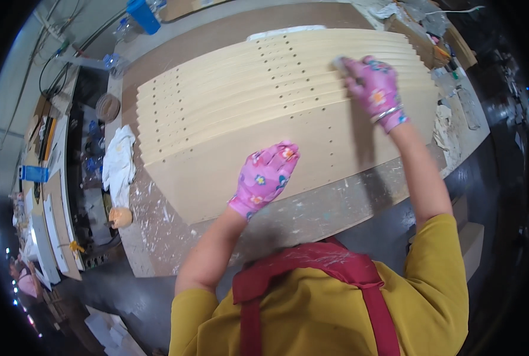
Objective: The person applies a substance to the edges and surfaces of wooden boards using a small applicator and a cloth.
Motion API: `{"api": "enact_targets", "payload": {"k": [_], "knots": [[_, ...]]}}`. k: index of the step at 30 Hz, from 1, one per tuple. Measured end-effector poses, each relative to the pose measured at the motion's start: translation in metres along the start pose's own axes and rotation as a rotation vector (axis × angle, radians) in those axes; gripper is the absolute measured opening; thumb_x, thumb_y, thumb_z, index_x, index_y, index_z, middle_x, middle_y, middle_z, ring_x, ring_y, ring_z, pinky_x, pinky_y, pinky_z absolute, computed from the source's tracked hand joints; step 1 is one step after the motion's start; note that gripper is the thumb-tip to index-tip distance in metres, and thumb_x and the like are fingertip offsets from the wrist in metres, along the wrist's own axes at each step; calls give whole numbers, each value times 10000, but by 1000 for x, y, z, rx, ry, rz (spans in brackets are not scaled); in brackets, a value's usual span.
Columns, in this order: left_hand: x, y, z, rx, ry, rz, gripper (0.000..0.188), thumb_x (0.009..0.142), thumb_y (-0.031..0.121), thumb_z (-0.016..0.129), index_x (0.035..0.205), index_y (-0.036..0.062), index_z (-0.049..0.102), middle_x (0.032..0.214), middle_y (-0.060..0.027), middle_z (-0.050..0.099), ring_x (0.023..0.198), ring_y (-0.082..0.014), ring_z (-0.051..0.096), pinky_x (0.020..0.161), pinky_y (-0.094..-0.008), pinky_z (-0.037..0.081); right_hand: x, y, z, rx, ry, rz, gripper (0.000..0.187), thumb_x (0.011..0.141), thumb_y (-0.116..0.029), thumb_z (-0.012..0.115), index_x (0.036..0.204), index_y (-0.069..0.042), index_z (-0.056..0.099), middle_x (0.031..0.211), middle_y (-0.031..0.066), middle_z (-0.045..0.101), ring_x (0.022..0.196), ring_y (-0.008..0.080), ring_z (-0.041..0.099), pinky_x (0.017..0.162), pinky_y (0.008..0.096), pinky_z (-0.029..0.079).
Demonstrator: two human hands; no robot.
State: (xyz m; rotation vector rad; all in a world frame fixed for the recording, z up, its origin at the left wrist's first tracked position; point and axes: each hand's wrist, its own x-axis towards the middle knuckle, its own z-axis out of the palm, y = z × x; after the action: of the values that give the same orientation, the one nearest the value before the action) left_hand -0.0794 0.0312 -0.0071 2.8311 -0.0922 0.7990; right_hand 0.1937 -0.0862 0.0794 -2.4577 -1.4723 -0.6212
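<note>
A stack of pale cream boards (234, 89) lies fanned out in overlapping steps, with rows of small dark holes across it. The nearest board (217, 178) shows the widest face. Over that face is my left hand (268, 175), in a pink flowered glove. Its fingers lie together and stretched out, with nothing seen in them; whether it touches the board cannot be told. Farther back on the right, my right hand (374, 86) wears a matching glove and closes on a small whitish piece (338, 63) against the stepped boards. Its kind is too blurred to make out.
The paint-specked worktable (163, 237) carries a white cloth (119, 163), an orange-tan cup-like object (121, 217) and a tape roll (107, 107) on the left. A blue bottle (143, 16) stands at the back. An open cardboard box (415, 41) and clutter sit back right.
</note>
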Motion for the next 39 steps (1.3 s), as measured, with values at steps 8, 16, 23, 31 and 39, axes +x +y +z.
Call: {"api": "enact_targets", "payload": {"k": [8, 16, 23, 31, 39], "knots": [[-2, 0, 1, 58, 23, -38, 201, 777, 82, 671, 971, 128, 689, 1057, -33, 670, 1009, -221, 639, 785, -374, 516, -33, 20, 19, 9, 45, -51, 264, 860, -270, 577, 1103, -215, 663, 788, 60, 642, 675, 202, 625, 713, 351, 507], [2, 1, 3, 93, 25, -57, 206, 745, 64, 699, 936, 140, 692, 1017, -18, 665, 954, -225, 650, 734, -377, 519, -40, -35, 2, 201, -66, -221, 314, 882, -270, 537, 1172, -201, 638, 819, 78, 647, 821, 255, 633, 910, 356, 439], [19, 13, 4, 88, 1, -69, 249, 742, 72, 658, 972, 156, 700, 1026, -19, 667, 998, -209, 637, 766, -381, 522, -23, 138, 1, 16, -76, 197, 356, 850, -262, 579, 1183, -159, 654, 923, 72, 681, 719, 214, 650, 701, 356, 542], [75, 33, 43, 80, -149, 37, 222, 785, 114, 653, 1005, 138, 674, 1061, -18, 656, 1053, -200, 616, 800, -375, 488, -48, 38, 16, 25, -26, -131, 282, 882, -247, 535, 1133, -197, 655, 831, 36, 617, 818, 202, 622, 891, 384, 446], [85, 38, 48, 44, -51, 75, 188, 764, 86, 695, 946, 129, 671, 995, -20, 661, 978, -212, 640, 722, -368, 520, -68, 106, -5, -39, 123, -110, 401, 801, -283, 607, 1201, -251, 618, 912, 57, 637, 834, 213, 630, 867, 446, 432]]}}
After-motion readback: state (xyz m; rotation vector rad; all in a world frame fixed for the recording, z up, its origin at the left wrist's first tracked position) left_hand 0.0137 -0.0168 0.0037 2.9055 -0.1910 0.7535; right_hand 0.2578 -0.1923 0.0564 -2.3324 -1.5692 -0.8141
